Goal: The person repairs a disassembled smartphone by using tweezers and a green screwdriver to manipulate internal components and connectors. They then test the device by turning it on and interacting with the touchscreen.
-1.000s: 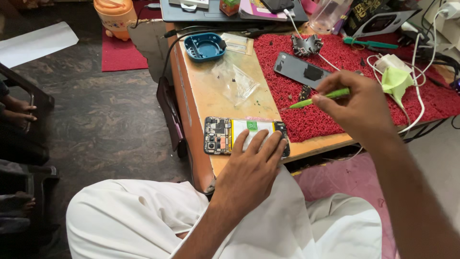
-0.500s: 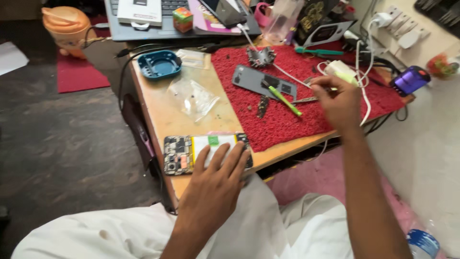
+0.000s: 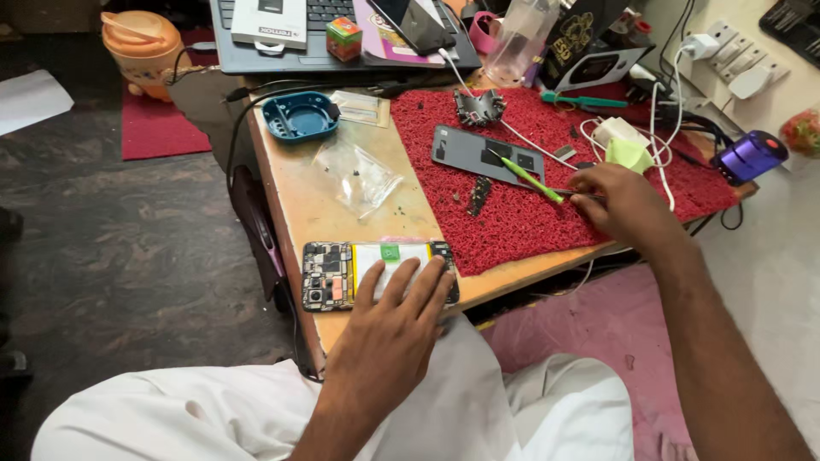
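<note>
At the near edge of the wooden table [image 3: 316, 205], the opened phone [image 3: 342, 273] lies flat, circuitry and battery exposed. Left hand [image 3: 393, 329] rests on it, fingers spread, pressing it down. Right hand [image 3: 619, 201] sits on the red mat [image 3: 512, 226], fingers pinched on thin tweezers [image 3: 574, 192], just beside a green screwdriver [image 3: 525, 177].

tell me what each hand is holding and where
Left hand presses flat on the opened phone's battery end. Right hand pinches thin tweezers near the end.
</note>
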